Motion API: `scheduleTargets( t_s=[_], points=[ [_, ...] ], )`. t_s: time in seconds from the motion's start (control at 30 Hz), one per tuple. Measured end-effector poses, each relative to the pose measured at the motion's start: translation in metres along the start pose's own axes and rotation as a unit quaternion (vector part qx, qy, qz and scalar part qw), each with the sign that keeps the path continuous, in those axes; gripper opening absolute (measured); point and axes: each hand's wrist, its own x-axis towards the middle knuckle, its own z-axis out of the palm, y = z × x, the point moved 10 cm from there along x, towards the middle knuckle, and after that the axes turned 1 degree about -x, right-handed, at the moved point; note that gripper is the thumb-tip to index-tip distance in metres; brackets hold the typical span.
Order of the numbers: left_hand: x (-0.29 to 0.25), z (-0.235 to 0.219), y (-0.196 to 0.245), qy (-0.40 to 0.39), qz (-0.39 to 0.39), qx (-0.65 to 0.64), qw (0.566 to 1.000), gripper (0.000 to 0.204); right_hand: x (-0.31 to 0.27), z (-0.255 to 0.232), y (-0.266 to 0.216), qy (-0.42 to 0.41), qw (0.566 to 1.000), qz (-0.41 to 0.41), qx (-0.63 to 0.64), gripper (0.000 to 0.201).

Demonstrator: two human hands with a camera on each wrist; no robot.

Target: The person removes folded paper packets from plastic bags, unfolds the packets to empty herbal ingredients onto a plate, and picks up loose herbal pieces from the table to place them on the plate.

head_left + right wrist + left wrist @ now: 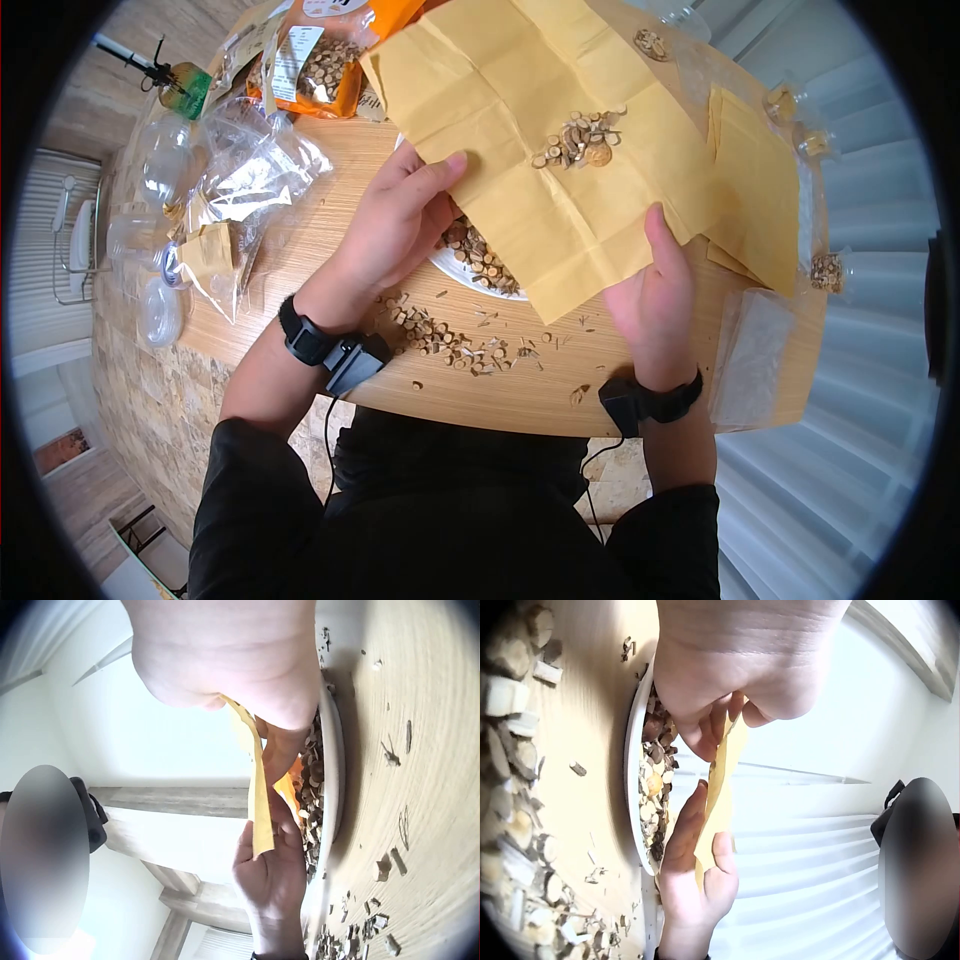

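Note:
A creased sheet of yellow kraft paper (500, 110) is held up between both hands, over a white plate (634, 761). On the paper lies a small heap of dried herb slices (575, 140), with one larger round piece among them. My left hand (405, 215) grips the paper's left edge, thumb on top and fingers underneath. At the near right edge my right hand (655, 300) pinches it the same way. Seen from the right wrist, the paper (260, 802) is nearly edge-on. Beneath it, the plate is full of sliced dried roots (475, 260), partly hidden by the paper.
Loose root slices (440, 340) are scattered on the wooden table (480, 405) near its front edge. An orange bag (335, 75) of slices stands at the back left, with clear plastic bags (270, 150) nearby. More kraft paper (760, 190) and clear sleeves (755, 350) lie at right.

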Motion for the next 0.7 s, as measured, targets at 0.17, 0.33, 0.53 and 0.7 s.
scheduleTargets(
  t_s=[0.17, 0.33, 0.53, 0.7],
  points=[
    [0.002, 0.003, -0.002, -0.028, -0.002, 0.005, 1.0, 0.036, 0.001, -0.005, -0.007, 0.01, 0.999, -0.033, -0.008, 0.047],
    [0.003, -0.001, -0.002, -0.037, 0.0, 0.018, 0.999, 0.039, 0.0, -0.01, -0.011, 0.033, 0.997, -0.057, -0.025, 0.048],
    [0.003, 0.004, 0.007, -0.032, 0.037, 0.024, 0.999, 0.045, -0.002, -0.005, -0.018, 0.028, 0.996, -0.077, -0.047, 0.049],
    [0.003, 0.005, 0.01, -0.04, 0.046, 0.021, 0.998, 0.046, -0.002, -0.009, -0.019, 0.034, 0.995, -0.081, -0.054, 0.05]
  ],
)
